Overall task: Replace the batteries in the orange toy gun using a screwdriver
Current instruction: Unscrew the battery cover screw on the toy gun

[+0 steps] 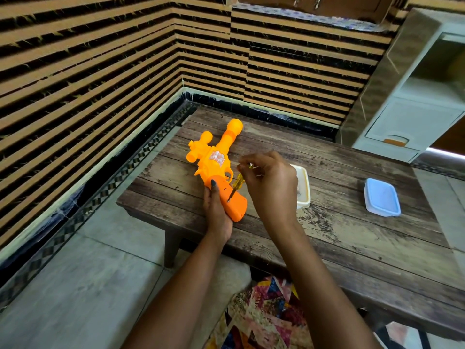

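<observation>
The right hand [273, 190] hides the top of the screwdriver [238, 180] and the left of the tub [304, 190], contents unclear. The spot under the screwdriver tip is too small to tell.

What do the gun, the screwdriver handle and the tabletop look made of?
Gun: moulded plastic with a satin orange finish, judging by its rounded one-colour shapes and soft highlights.
Screwdriver handle: probably clear yellow plastic, since light shows through it.
Tabletop: it looks like dark wood planks, but the worn pale patches suggest a printed laminate. I cannot tell for sure.
</observation>
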A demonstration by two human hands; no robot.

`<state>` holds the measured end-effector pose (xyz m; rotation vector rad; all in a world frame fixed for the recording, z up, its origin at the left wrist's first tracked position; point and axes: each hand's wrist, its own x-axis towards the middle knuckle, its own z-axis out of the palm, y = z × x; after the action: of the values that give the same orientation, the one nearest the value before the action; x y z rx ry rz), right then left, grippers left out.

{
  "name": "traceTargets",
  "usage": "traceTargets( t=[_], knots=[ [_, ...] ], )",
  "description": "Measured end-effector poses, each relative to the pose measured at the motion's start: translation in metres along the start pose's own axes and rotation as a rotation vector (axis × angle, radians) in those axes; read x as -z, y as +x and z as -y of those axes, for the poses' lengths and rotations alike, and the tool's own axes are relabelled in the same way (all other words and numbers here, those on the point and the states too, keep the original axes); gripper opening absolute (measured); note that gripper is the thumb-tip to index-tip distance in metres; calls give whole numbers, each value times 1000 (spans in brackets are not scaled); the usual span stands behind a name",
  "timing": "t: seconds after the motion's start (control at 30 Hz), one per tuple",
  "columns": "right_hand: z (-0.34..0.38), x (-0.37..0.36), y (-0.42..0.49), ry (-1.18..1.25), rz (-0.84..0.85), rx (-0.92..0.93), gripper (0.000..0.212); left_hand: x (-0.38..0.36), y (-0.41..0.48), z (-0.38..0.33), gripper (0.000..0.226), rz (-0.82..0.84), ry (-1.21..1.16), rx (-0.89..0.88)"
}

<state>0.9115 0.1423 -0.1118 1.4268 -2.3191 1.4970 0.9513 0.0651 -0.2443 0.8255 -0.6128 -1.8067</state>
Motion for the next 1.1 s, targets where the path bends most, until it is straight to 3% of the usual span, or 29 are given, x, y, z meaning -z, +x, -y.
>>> traceTargets(
  t=[0.33,0.5,0.63,0.8,0.97,1.1],
  knots=[
    [2,5,3,-3,16,1,25,1,0,0,45,16,-10,-9],
    [-1,3,2,53,16,-14,10,2,1,1,45,22,11,-18],
    [-1,3,1,152,-29,-18,21,1,0,0,46,-12,4,3],
    [-2,4,2,155,32,-46,24,-1,-3,-2,44,5,-15,-8],
    [-3,2,2,218,5,-82,10,1,-2,0,53,26,3,-11],
    [-5,1,1,247,-15,-73,28,0,-2,-2,46,22,8,-18]
  ],
)
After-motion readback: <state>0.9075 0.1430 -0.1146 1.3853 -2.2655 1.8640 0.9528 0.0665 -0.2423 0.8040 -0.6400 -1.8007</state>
